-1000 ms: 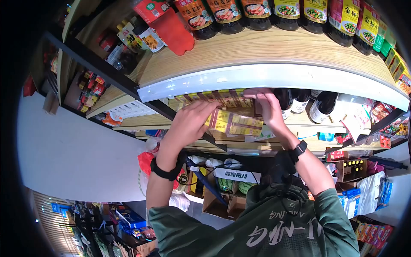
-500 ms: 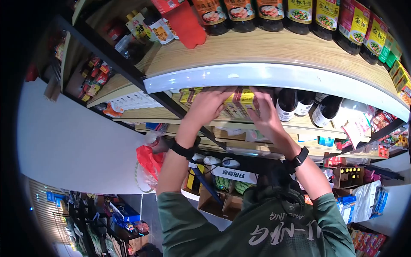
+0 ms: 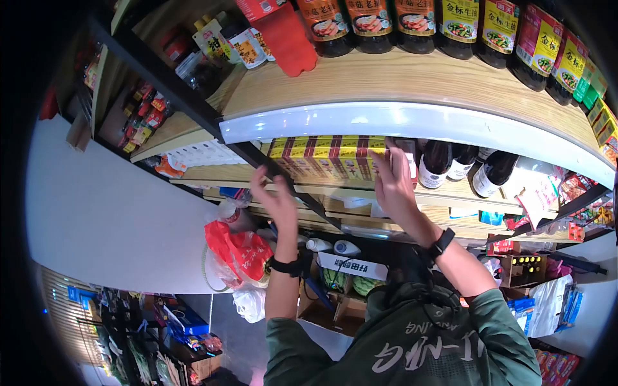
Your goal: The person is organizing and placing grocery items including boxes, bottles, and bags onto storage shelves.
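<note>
A row of yellow and dark-red boxes (image 3: 329,158) stands side by side on the shelf under the white-edged one. My right hand (image 3: 394,184) rests against the right end of this row, fingers stretched upward and not wrapped round anything. To its right, dark bottles with white labels (image 3: 435,166) stand on the same shelf. My left hand (image 3: 275,201) is off the boxes, in front of the black shelf post and slightly blurred. Its fingers are spread with nothing in them.
Soy sauce bottles (image 3: 458,29) line the upper shelf (image 3: 386,80), whose white front edge (image 3: 360,121) juts out above my hands. Lower left hangs a red plastic bag (image 3: 238,252). Watermelons (image 3: 367,285) sit in a cardboard box below. A white wall (image 3: 116,212) stands at the left.
My left hand has left the boxes and moved left and down, opening its fingers. More of the box row now shows. My right hand stays at the row's right end.
</note>
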### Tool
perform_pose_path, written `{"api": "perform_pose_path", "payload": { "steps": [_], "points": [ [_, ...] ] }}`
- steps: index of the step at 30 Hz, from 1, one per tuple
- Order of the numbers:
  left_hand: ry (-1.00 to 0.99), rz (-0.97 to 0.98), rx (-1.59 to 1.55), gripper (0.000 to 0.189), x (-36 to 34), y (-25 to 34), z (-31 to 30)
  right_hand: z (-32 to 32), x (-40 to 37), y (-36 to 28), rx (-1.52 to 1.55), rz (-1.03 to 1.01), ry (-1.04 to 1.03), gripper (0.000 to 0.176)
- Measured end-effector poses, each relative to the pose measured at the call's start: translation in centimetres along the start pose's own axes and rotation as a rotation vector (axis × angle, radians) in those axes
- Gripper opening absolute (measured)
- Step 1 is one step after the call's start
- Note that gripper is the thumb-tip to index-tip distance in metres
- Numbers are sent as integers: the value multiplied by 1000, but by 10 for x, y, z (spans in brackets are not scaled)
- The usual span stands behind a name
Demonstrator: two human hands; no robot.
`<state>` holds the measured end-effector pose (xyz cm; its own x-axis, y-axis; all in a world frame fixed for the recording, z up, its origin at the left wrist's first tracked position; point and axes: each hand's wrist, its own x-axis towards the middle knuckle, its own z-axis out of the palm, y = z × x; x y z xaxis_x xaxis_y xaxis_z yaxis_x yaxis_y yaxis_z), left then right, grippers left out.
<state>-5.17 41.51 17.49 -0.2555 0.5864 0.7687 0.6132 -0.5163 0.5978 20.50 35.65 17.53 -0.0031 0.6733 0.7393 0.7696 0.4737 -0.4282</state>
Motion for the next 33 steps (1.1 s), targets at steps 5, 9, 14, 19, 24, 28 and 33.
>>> {"api": "perform_pose_path", "payload": {
  "steps": [5, 9, 14, 19, 24, 28, 33],
  "points": [
    [115, -559, -519, 44, 48, -86, -2, -16, -24, -12, 81, 143, -140, 65],
    [-372, -970, -1233, 55, 83, -108, 5, -7, -33, 0, 347, 263, -138, 81],
    [-686, -1106, -907, 61, 96, -152, 21, 18, -32, 7, 395, 389, -136, 91],
    [-946, -1202, -930, 65, 120, -150, 31, 43, -20, 13, 390, 425, -1, 78],
    [-869, -1133, -794, 68, 128, -163, 34, 53, -10, 22, 307, 555, 43, 76],
    [-941, -1014, -672, 71, 147, -178, 67, 47, -7, 24, 282, 506, 61, 79],
    [-859, -1021, -695, 70, 148, -186, 70, 35, 1, 29, 362, 487, 43, 83]
  ]
}}
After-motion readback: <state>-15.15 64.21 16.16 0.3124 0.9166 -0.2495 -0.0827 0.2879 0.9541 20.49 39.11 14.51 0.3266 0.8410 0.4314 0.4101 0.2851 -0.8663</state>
